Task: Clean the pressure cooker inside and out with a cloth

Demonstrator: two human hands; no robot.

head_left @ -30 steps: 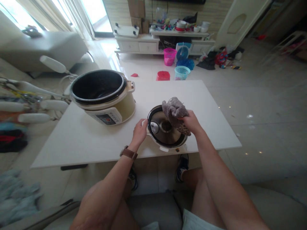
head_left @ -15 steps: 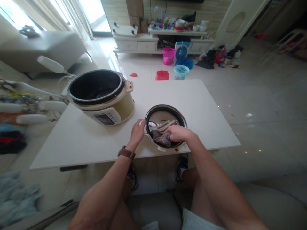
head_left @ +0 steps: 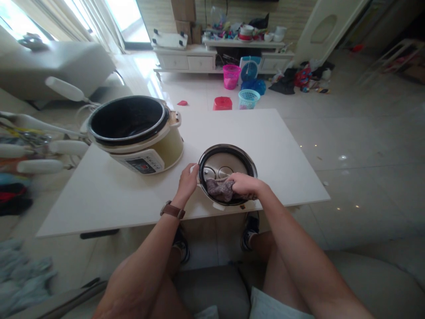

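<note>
A round pressure cooker lid (head_left: 229,161) lies upside down near the front edge of the white table, its metal inside and black sealing ring facing up. My left hand (head_left: 188,180) grips the lid's left rim, fingers curled at its edge. Bunched in my closed right hand (head_left: 245,184) is a grey-brown cloth (head_left: 220,189), which rests against the lower part of the lid's inside. Back and to the left stands the electric pressure cooker (head_left: 146,153), uncovered, its dark inner pot (head_left: 128,119) showing and its control panel facing me.
The white table (head_left: 265,137) spans the middle. White-handled utensils (head_left: 64,88) rise blurred at its left. Beyond it on the floor are a red stool (head_left: 222,103), a light-blue basket (head_left: 249,98) and a pink basket (head_left: 231,77). A cluttered TV cabinet (head_left: 186,61) lines the wall.
My right hand has gathered the cloth into a tighter bunch and uncovered more of the lid's metal middle. My left hand keeps its hold on the rim. The whole view has shifted slightly.
</note>
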